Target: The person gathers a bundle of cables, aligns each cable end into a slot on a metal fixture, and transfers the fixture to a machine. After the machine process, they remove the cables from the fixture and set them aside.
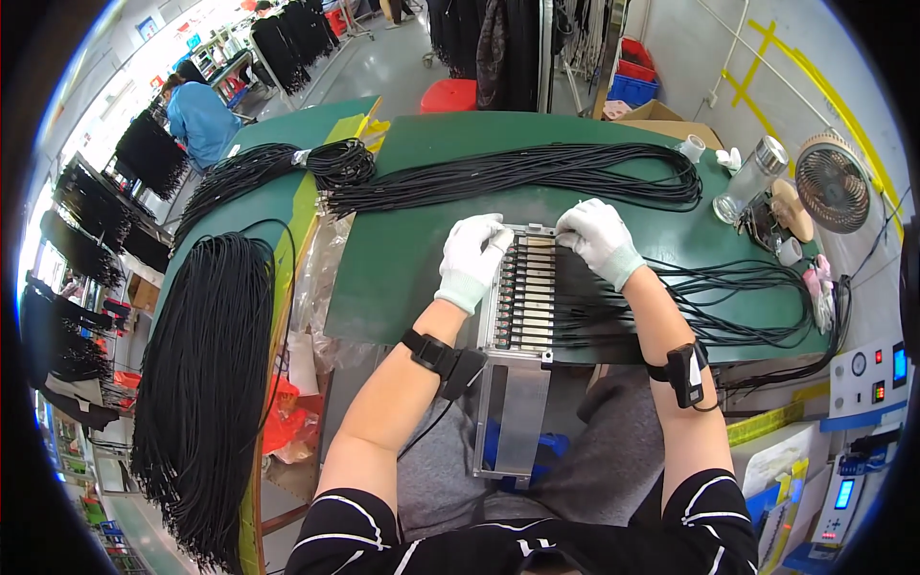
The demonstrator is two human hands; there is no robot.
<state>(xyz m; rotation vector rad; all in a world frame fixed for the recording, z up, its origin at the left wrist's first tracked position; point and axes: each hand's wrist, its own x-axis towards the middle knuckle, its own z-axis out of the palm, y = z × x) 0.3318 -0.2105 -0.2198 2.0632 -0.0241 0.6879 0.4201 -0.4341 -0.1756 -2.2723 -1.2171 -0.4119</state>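
A long metal fixture (487, 309) with a row of slots lies at the near edge of the green table. Several black cable ends with small metal tips sit side by side in the slots. My left hand (471, 251), in a white glove, is at the far left corner of the fixture with its fingers bent together. Across from it, at the far right corner, my white-gloved right hand (600, 238) has thumb and fingertips pinched. What either set of fingertips holds is too small to make out. Black cables (738, 297) run from the fixture rightward, passing under my right forearm.
A bundle of black cables (537, 172) lies along the back of the green table (402, 278). Another thick bundle (206, 383) hangs over the left table. A glass bottle (752, 180) and a small fan (832, 182) stand at the right. Control boxes (867, 379) are at the lower right.
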